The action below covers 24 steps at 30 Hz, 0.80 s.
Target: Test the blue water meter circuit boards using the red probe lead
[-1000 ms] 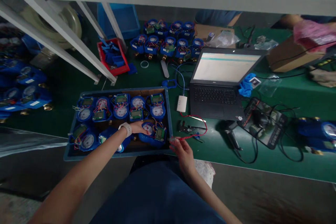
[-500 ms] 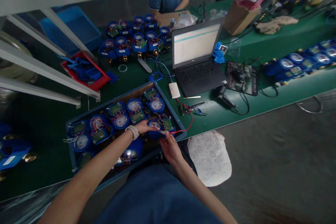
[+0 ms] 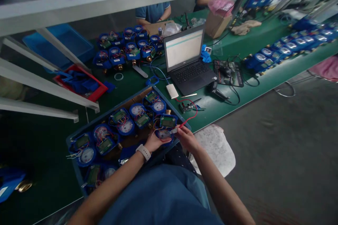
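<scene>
A blue tray [image 3: 74, 147] at the bench's near edge holds several blue water meters with green circuit boards and loose wires. My left hand [image 3: 154, 142], a white watch on its wrist, cups the nearest meter [image 3: 164, 128] at the tray's near right corner. My right hand [image 3: 186, 137] pinches a small connector on a red wire [image 3: 194, 112], held against that same meter. The red wire runs back to a small white box [image 3: 172, 91] beside an open laptop [image 3: 186, 59].
More blue meters [image 3: 126, 47] cluster at the back and line the bench at right [image 3: 280, 51]. A red bin [image 3: 81, 82], pliers [image 3: 188, 107], a mouse on a pad [image 3: 228, 72] and a cardboard box [image 3: 216, 24] lie about. Other people work across the bench. White stool [image 3: 216, 149] beside me.
The view has swung left and tilted. My left hand slid to the meter's near side, and my right hand came in from the right with the red wire's connector to the meter.
</scene>
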Tool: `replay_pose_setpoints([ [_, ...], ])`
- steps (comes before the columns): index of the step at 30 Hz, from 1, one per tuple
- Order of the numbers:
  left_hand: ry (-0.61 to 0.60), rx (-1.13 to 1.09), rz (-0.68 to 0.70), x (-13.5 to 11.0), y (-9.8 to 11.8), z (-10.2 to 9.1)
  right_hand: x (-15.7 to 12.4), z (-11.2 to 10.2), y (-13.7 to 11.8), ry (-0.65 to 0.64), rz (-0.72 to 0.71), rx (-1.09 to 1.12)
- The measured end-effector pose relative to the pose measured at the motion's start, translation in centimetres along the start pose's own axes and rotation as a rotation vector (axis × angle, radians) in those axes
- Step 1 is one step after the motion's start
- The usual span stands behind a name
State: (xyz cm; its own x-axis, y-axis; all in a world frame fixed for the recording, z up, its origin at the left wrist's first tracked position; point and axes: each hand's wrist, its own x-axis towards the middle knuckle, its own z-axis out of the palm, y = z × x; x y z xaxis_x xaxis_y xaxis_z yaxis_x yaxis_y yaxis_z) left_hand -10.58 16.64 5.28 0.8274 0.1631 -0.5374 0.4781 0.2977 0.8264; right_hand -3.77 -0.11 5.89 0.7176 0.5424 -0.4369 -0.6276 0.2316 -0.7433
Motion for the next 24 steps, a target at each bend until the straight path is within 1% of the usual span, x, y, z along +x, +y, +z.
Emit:
replay_pose_setpoints([
  [2, 0.013, 0.042, 0.000, 0.4, -1.0, 0.4, 1.0, -0.8, -0.3, -0.022, 0.032, -0.022],
  [5, -0.004, 0.092, -0.010, 1.0, -1.5, 0.2, 1.8, -1.5, -0.2, -0.036, 0.079, -0.048],
  [8, -0.100, 0.117, -0.050, 1.6, -1.1, -0.5, 1.9, -1.7, 0.3, -0.034, 0.091, -0.068],
  [10, -0.171, 0.129, -0.085, 2.2, -0.7, -0.9, 1.6, -1.8, 0.7, -0.014, 0.069, -0.075],
  [13, -0.233, 0.127, -0.134, 3.2, -0.1, -1.2, 0.7, -2.0, 1.2, 0.066, -0.005, -0.088],
  [17, -0.266, 0.076, -0.193, 4.4, 0.0, -1.4, -0.7, -2.0, 1.8, 0.241, -0.162, -0.147],
  [20, -0.242, 0.035, -0.203, 4.7, -0.4, -1.0, -1.2, -1.6, 2.1, 0.368, -0.299, -0.238],
  [24, -0.153, 0.018, -0.153, 4.4, -1.0, 1.1, -1.2, -1.0, 1.9, 0.485, -0.442, -0.413],
])
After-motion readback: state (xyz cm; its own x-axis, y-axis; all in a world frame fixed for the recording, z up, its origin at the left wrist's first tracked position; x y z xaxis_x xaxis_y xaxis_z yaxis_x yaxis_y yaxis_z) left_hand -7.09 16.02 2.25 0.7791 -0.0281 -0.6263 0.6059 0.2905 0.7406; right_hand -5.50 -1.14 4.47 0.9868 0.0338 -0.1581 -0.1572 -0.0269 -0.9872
